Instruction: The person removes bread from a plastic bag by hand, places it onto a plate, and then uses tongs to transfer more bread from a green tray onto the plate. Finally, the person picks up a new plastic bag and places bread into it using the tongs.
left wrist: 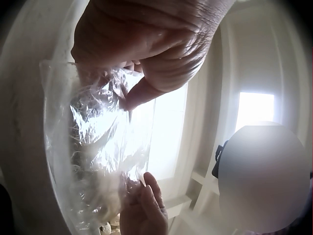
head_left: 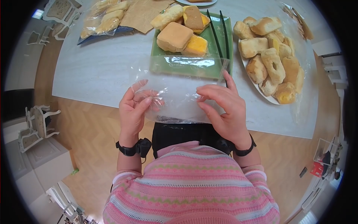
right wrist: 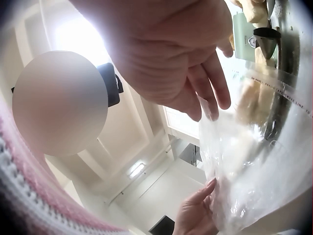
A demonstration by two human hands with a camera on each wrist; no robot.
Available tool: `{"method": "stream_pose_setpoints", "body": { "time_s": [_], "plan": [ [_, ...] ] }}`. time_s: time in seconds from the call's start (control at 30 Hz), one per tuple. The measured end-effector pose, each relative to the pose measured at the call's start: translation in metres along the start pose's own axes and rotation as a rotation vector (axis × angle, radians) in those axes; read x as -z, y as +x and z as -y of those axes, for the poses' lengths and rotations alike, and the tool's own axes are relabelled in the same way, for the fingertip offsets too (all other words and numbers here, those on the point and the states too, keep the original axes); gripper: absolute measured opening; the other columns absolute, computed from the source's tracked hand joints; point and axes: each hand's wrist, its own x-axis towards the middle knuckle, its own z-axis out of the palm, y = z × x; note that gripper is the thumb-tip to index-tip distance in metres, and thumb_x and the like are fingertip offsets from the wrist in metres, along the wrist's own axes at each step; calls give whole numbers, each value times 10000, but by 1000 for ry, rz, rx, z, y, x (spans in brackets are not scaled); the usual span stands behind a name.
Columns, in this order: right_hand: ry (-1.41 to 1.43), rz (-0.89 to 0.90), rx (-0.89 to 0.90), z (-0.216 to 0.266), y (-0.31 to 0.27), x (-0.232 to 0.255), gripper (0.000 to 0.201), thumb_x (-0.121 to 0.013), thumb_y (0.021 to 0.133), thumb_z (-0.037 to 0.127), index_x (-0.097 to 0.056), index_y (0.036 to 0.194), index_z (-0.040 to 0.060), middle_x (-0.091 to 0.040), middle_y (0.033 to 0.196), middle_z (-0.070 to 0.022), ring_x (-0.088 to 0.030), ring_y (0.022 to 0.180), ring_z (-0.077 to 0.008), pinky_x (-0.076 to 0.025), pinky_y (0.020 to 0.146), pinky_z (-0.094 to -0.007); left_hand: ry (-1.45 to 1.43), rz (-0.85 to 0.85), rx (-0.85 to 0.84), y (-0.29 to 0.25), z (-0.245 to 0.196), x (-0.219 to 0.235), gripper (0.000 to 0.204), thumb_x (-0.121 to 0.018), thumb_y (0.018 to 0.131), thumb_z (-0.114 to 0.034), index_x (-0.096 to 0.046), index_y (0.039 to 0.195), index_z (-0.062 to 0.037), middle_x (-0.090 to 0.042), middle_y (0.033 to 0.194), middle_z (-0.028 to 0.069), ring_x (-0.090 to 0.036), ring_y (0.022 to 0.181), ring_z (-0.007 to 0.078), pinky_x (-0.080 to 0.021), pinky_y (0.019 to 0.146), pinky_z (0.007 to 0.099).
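A clear plastic bag [head_left: 179,89] is held up between both hands, over the table's near edge and the front of a green tray [head_left: 220,44]. My left hand [head_left: 133,110] pinches the bag's left side between thumb and fingers, and some fingers show through the film. On the opposite side, my right hand [head_left: 229,108] pinches the film with thumb and fingertips. A printed strip crosses the bag [right wrist: 259,142] in the right wrist view. Beyond it on the tray sit bread pieces [head_left: 174,36], some with yellow parts, beside black tongs [head_left: 220,33].
A white plate [head_left: 254,82] piled with bread rolls [head_left: 274,65] stands at right, with clear film beside it. Back left are bagged bread [head_left: 108,16] and brown paper [head_left: 143,15]. Another white plate [head_left: 201,3] shows at the far edge. Chairs [head_left: 39,125] stand left of the table.
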Motion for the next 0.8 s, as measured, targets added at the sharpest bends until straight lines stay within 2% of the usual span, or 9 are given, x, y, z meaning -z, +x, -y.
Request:
{"method": "stream_pose_setpoints", "body": {
  "time_s": [0.07,0.17,0.23,0.37,0.43,0.57,0.63,0.77,0.8],
  "plan": [
    [-18,-23,14,-1,0,-1,212,-697,771,6,-694,967,87,-703,886,-40,-677,904,-226,-295,1096,-536,44,-9,19,0,-1,-4,514,-596,880,47,-421,1361,12,-676,1009,169,-685,892,248,-583,752,348],
    [65,-27,7,-2,1,1,197,-682,776,0,-695,953,87,-706,882,-53,-684,877,-222,-275,1110,-535,108,-30,-19,1,-2,-9,599,-601,871,64,-366,1415,-23,-626,1152,194,-671,956,262,-563,788,328],
    [178,18,26,-1,3,3,206,-667,772,-16,-698,945,92,-710,910,-61,-682,910,-219,-249,1125,-533,154,-94,-186,3,-4,-16,721,-644,842,47,-305,1467,-72,-478,1364,215,-590,1134,283,-544,833,326],
    [172,46,52,0,7,1,221,-661,766,-24,-700,947,97,-713,939,-69,-679,948,-221,-229,1134,-538,352,-125,-437,8,-8,-19,851,-772,763,-99,-312,1479,-96,-320,1491,210,-446,1297,333,-488,952,402],
    [200,31,42,0,8,-1,220,-668,763,-20,-700,943,102,-713,954,-70,-674,976,-225,-220,1135,-545,964,61,-615,9,-17,-15,974,-857,649,-251,-348,1462,-84,-326,1492,209,-370,1351,370,-396,1047,464],
    [227,9,53,1,11,-4,213,-670,762,-24,-703,930,103,-715,955,-66,-673,983,-222,-201,1141,-543,914,222,-562,13,-16,-16,1022,-876,596,-331,-372,1448,-73,-332,1492,208,-351,1366,381,-316,1100,476],
    [220,-8,107,2,14,-5,202,-670,762,-31,-704,911,102,-713,924,-53,-675,994,-216,-178,1149,-530,843,285,-327,14,-18,-17,1004,-874,599,-306,-381,1439,-62,-336,1488,202,-373,1355,356,-349,1078,455],
    [246,-21,149,0,16,-5,204,-670,757,-46,-703,896,101,-703,872,-36,-679,996,-223,-165,1153,-520,759,236,-267,17,-7,-16,1032,-876,611,-275,-333,1464,-71,-380,1457,182,-415,1324,327,-375,1062,445],
    [258,-51,159,1,17,-6,198,-669,754,-53,-702,881,95,-695,846,-31,-682,992,-229,-165,1155,-512,568,145,-246,16,-5,-20,1023,-861,642,-242,-295,1479,-80,-406,1434,171,-439,1302,320,-393,1051,439]
  ]
}}
